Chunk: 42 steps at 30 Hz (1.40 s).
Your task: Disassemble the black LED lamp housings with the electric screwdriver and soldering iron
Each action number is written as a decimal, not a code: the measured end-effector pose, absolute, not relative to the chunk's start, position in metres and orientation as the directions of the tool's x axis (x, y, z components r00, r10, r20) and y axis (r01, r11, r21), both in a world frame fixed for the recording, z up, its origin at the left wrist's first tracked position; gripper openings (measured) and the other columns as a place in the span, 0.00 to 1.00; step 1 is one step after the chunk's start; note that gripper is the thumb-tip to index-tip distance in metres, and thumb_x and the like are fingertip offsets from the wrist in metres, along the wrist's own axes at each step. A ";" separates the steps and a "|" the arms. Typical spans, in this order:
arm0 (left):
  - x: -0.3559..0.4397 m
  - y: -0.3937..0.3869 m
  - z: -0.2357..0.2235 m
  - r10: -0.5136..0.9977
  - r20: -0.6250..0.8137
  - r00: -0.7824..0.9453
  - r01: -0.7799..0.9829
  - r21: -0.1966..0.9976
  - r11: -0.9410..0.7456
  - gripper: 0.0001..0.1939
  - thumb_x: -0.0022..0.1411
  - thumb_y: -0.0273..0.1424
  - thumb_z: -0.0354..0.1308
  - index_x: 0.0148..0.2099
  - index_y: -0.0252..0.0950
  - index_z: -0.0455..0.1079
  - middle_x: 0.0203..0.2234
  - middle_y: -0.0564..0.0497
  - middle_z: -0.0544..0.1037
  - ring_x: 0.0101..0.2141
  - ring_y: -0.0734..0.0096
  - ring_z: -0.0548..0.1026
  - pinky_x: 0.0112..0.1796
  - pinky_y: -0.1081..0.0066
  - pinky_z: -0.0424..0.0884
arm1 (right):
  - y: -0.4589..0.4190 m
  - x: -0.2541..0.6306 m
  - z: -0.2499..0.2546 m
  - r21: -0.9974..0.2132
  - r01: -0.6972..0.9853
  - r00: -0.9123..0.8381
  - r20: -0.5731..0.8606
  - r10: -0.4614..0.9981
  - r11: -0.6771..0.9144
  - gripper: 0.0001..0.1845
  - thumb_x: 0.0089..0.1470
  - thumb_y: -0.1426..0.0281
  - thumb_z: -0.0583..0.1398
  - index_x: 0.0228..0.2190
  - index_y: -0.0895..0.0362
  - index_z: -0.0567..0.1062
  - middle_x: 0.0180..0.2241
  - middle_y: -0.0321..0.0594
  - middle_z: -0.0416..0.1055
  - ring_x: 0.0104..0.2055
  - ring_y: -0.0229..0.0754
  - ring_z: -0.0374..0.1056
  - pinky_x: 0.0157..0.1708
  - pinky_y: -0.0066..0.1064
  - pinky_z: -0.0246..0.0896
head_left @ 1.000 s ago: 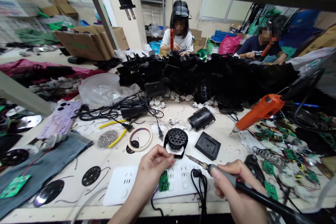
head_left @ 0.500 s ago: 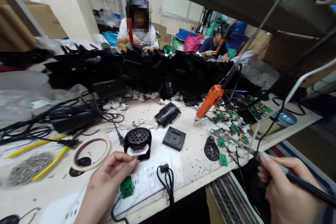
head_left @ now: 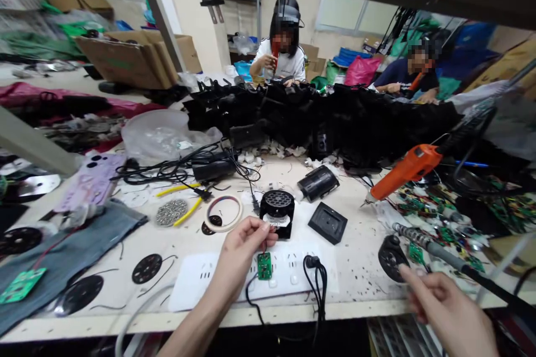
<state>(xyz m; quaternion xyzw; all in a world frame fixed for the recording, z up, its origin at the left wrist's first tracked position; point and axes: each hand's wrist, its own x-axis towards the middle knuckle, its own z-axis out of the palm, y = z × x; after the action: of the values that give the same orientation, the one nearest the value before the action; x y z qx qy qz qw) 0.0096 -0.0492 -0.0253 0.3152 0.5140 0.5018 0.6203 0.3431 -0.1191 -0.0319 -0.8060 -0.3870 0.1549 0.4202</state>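
Note:
My left hand (head_left: 247, 245) is closed in a pinch at the front of a black housing with a honeycomb top (head_left: 278, 209). Thin wires run down from its fingertips to a small green circuit board (head_left: 264, 266), which lies over a white power strip (head_left: 201, 281). My right hand (head_left: 448, 304) is empty, fingers apart, near a round black part (head_left: 390, 259). Just beyond it a soldering iron (head_left: 446, 255) rests with its tip inside a coiled spring holder (head_left: 406, 231).
An orange electric screwdriver (head_left: 406, 170) hangs at the right. Nearby lie a square black piece (head_left: 328, 223), a black cylinder (head_left: 318, 183), a tape roll (head_left: 238, 215) and a heap of screws (head_left: 171, 212). Black parts (head_left: 355, 117) pile up at the back; two people sit beyond.
The soldering iron has gone from my right hand into the spring holder, and that hand has let go. My left hand stays at the housing. The view swung right, then back.

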 end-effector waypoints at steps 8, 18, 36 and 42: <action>0.009 -0.046 -0.028 0.952 -0.307 -0.009 -0.282 0.914 0.292 0.16 0.51 0.41 0.67 0.31 0.34 0.70 0.27 0.50 0.79 0.29 0.72 0.75 0.34 0.74 0.69 | -0.073 0.228 -0.017 -0.868 0.491 0.136 0.000 0.991 -0.068 0.14 0.50 0.57 0.62 0.28 0.56 0.75 0.24 0.38 0.74 0.26 0.41 0.70 0.28 0.30 0.67; 0.003 -0.049 -0.029 0.957 -0.289 -0.011 -0.246 0.929 0.277 0.16 0.50 0.42 0.66 0.30 0.35 0.69 0.25 0.50 0.78 0.29 0.71 0.75 0.34 0.72 0.70 | -0.006 0.177 -0.020 -0.919 0.393 -0.335 -0.117 0.935 0.026 0.32 0.41 0.71 0.67 0.50 0.55 0.69 0.42 0.41 0.77 0.41 0.45 0.73 0.43 0.37 0.67; -0.017 -0.007 -0.027 0.988 -0.069 0.141 -0.044 0.996 0.076 0.21 0.48 0.28 0.67 0.47 0.34 0.72 0.42 0.44 0.80 0.43 0.60 0.78 0.49 0.61 0.72 | 0.000 0.173 -0.024 -0.973 0.229 -0.280 -0.108 0.954 -0.043 0.23 0.39 0.71 0.67 0.41 0.57 0.72 0.39 0.42 0.78 0.40 0.48 0.75 0.41 0.37 0.69; -0.016 -0.011 -0.005 0.993 -0.078 0.090 -0.076 0.993 0.085 0.21 0.45 0.32 0.70 0.43 0.34 0.73 0.39 0.45 0.81 0.41 0.59 0.78 0.48 0.61 0.72 | 0.003 0.175 -0.003 -0.991 0.076 -0.339 -0.134 0.931 -0.115 0.22 0.38 0.70 0.67 0.39 0.57 0.74 0.39 0.41 0.78 0.41 0.47 0.75 0.41 0.37 0.69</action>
<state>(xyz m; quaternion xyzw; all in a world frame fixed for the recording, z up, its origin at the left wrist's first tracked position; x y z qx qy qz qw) -0.0162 -0.0108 -0.0046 0.4799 0.4775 0.4766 0.5609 0.1746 0.0035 -0.0026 -0.4493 -0.5604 0.5962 0.3587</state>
